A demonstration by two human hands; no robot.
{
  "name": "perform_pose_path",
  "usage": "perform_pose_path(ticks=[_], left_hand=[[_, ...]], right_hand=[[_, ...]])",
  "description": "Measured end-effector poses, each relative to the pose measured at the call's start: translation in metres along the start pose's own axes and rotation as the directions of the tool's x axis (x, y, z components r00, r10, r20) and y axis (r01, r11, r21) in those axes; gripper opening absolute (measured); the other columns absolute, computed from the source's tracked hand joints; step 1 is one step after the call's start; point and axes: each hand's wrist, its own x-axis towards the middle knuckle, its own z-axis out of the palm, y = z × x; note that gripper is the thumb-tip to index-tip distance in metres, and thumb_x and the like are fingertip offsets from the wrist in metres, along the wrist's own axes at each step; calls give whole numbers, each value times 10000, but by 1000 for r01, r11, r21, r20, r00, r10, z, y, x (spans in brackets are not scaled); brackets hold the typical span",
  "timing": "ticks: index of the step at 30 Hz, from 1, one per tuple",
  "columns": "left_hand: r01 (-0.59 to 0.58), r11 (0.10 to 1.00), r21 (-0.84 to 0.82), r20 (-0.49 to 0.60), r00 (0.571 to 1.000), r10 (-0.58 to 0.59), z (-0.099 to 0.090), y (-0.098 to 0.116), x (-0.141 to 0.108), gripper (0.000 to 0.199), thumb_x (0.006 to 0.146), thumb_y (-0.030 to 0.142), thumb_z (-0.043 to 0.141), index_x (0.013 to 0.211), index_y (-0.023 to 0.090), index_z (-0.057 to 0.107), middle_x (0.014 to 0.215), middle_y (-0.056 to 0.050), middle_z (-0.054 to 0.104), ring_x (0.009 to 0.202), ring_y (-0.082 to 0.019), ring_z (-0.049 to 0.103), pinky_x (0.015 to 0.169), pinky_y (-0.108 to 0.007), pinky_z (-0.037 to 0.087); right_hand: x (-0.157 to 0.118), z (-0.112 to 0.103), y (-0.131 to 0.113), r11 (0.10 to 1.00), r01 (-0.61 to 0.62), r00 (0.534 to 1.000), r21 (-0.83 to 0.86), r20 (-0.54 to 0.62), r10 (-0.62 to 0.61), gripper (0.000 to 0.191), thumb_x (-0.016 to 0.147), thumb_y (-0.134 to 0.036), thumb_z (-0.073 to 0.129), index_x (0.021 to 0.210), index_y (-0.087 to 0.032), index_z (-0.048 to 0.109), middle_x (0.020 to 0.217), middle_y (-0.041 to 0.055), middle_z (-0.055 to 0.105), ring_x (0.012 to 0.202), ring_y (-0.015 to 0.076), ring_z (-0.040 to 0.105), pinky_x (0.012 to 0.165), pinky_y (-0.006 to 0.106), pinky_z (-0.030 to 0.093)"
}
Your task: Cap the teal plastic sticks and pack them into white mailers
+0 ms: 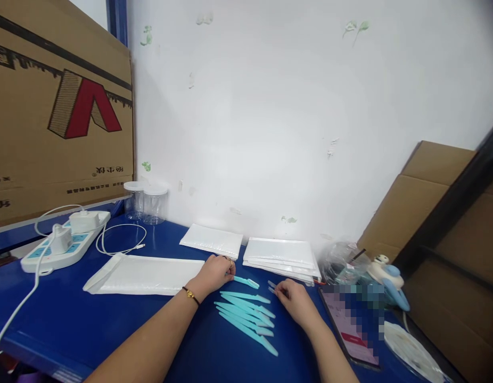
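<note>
I've got the left hand (219, 274) pinched shut on the handle end of one turquoise razor (245, 281), just above the blue table (90, 324) as far as I can tell, though I can't say if it's touching. Its long axis runs mostly left to right, with the blade end aimed right and tipped a bit toward my side. That end faces the right hand (296, 300), whose fingers are closed around a couple of small clear plastic pieces (272, 287); a gap sits between those and the blade.

Nearer me, more turquoise razors (246, 315) lie in a loose fan, narrow handle tips to the left, blade ends to the right and slanting toward me, the nearest one slanting most.

As for writing: the big carton (63, 117) on the left has a bold red block shape with striped sides, and Chinese characters below it that look upside down to me, with a little ® next to one group. I can't make out the smaller line under that. The phone (346, 330) at right shows a pinkish screen with a red patch, but it's partly pixelated, so I can't read a thing there.
</note>
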Motion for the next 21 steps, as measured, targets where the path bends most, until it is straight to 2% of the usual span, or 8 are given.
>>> perform_pose_path(ticks=[4,7,11,15,21], left_hand=[[-46,998,44,0,999,46,-2,2,1,64,758,240,597,747,238,661,773,22,673,756,-151,584,725,-270,332],[-63,996,63,-26,998,64,-3,3,1,69,753,221,597,736,239,661,775,26,675,751,-148,582,726,-268,329],[-104,994,37,3,995,104,-2,6,1,69,738,207,609,712,238,664,761,38,683,766,-146,586,744,-269,324],[-97,995,12,15,995,97,1,9,1,65,726,197,618,699,235,663,752,43,688,751,-142,591,747,-271,319],[-86,996,-5,10,996,86,-1,10,0,75,715,184,612,676,227,659,737,43,688,719,-136,587,730,-274,309]], right_hand=[[0,4,-3,998,20,1000,67,13,-21,170,804,-255,489,733,-193,631,725,17,602,660,155,544,611,242,384],[0,7,-4,993,-7,1000,119,17,5,163,801,-273,497,731,-191,619,675,-1,580,622,146,518,578,231,372],[0,6,-5,986,1,1000,169,26,-5,147,795,-259,506,719,-188,610,666,-10,565,610,136,501,566,222,362],[-1,4,-10,983,48,998,178,19,-52,137,790,-232,508,715,-189,614,688,-10,566,628,133,506,583,222,366],[1,4,-15,983,53,998,178,31,-60,142,792,-228,508,721,-192,625,699,-7,572,636,135,510,588,224,374]])
